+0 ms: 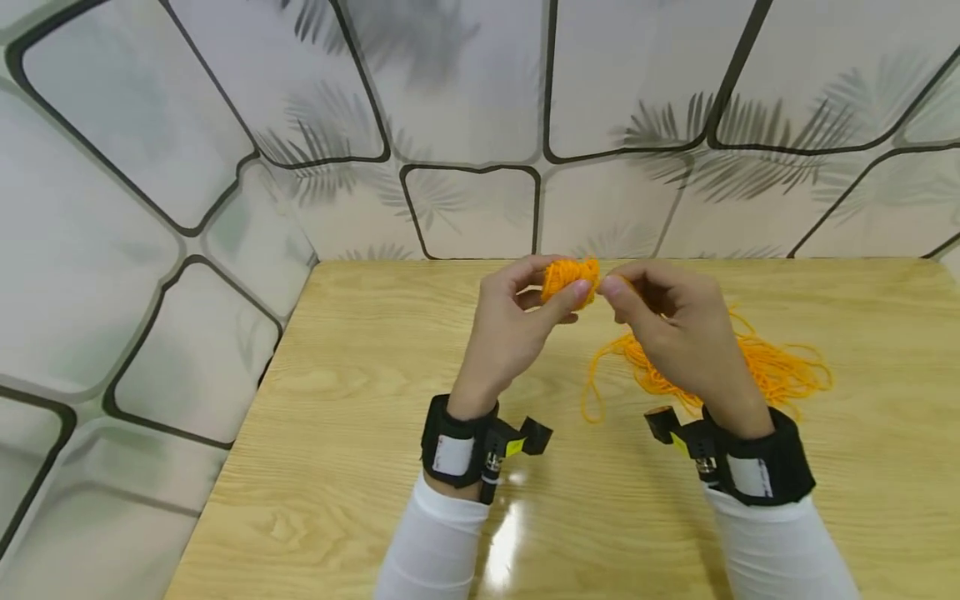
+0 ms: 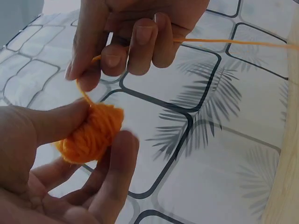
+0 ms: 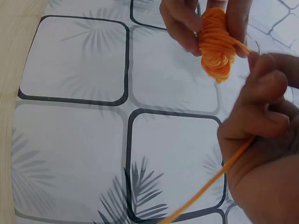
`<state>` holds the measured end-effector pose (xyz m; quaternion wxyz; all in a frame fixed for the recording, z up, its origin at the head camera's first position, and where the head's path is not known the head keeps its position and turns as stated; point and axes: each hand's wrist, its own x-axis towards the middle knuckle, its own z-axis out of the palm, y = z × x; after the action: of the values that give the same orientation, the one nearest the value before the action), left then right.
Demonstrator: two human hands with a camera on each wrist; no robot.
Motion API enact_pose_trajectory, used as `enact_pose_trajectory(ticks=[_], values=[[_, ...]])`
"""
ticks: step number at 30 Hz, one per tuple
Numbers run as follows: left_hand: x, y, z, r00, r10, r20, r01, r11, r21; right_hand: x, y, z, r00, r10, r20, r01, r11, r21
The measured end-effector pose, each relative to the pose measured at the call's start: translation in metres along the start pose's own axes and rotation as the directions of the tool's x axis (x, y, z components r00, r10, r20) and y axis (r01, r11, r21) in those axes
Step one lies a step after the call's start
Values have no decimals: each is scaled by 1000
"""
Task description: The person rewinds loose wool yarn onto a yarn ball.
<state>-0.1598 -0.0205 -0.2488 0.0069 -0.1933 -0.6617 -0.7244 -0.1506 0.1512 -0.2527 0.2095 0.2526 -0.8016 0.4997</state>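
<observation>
A small wound ball of orange yarn (image 1: 568, 279) is held above the far part of the table by my left hand (image 1: 516, 321), thumb on one side and fingers on the other. Close by on the right, my right hand (image 1: 675, 321) pinches the yarn strand (image 2: 84, 93) between thumb and forefinger, a short way from the ball. In the left wrist view its other fingers are curled, and the strand runs on out past them. Beneath the right hand a loose, tangled heap of orange yarn (image 1: 787, 372) lies on the table, partly hidden by that hand and wrist.
The light wood table (image 1: 360, 442) meets a patterned wall covering (image 1: 472, 212) at its far edge and another on the left. A loop of yarn (image 1: 588, 392) trails left from the heap. Each wrist wears a black strap (image 1: 459, 442) with a small camera.
</observation>
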Motion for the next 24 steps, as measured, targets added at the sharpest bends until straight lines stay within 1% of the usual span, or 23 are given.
enact_pose_trajectory(ticks=[1,3,5,6,7,9,11,12,13,14,15,16,17,18,19,21,22,23,24], values=[[0,-1,0,999,-17,48,18,999,-28,1,3,-1,1000,-10,-30,10,1000,9],[0,-4,-2,989,-31,145,42,997,-72,1,13,-1,997,-2,-77,5,999,37],[1,-9,-3,977,-22,210,44,994,-103,2,21,-1,996,17,-88,-13,999,46],[1,-11,-4,974,-11,226,42,990,-134,1,25,0,997,27,-73,-24,999,42],[1,-13,-4,975,1,223,40,983,-179,1,27,0,998,34,-44,-33,999,27],[1,-17,-3,983,17,182,37,957,-288,-2,29,3,998,45,46,-45,999,-13],[1,-20,-3,994,32,107,12,924,-382,-3,28,8,985,45,167,-35,997,-67],[1,-21,-3,997,39,65,-10,915,-403,-4,26,9,974,38,224,-19,996,-89],[2,-22,-3,998,53,17,-42,922,-385,-4,24,10,962,31,270,-3,995,-104],[3,-23,-3,997,68,-29,-74,938,-338,-5,21,10,952,25,304,9,994,-108],[4,-24,-3,994,90,-69,-105,958,-266,-5,18,10,946,16,323,17,995,-101],[5,-26,-3,989,112,-101,-128,976,-174,-6,15,9,943,8,333,19,997,-78],[6,-27,-4,983,133,-124,-141,988,-61,-7,13,7,943,-2,333,16,999,-41],[6,-28,-4,980,146,-134,-140,989,53,-7,10,4,946,-9,325,8,1000,3],[6,-30,-5,979,152,-133,-131,979,157,-8,7,2,951,-17,310,1,999,53],[6,-31,-7,986,136,-96,-100,945,312,-9,4,-3,966,-11,257,-26,990,141],[5,-32,-7,991,116,-67,-84,929,361,-9,3,-5,976,-5,218,-32,986,164],[4,-32,-8,995,91,-35,-71,922,382,-8,3,-7,985,4,172,-35,984,176],[4,-31,-8,998,62,2,-59,929,364,-7,5,-8,993,21,119,-41,984,172]])
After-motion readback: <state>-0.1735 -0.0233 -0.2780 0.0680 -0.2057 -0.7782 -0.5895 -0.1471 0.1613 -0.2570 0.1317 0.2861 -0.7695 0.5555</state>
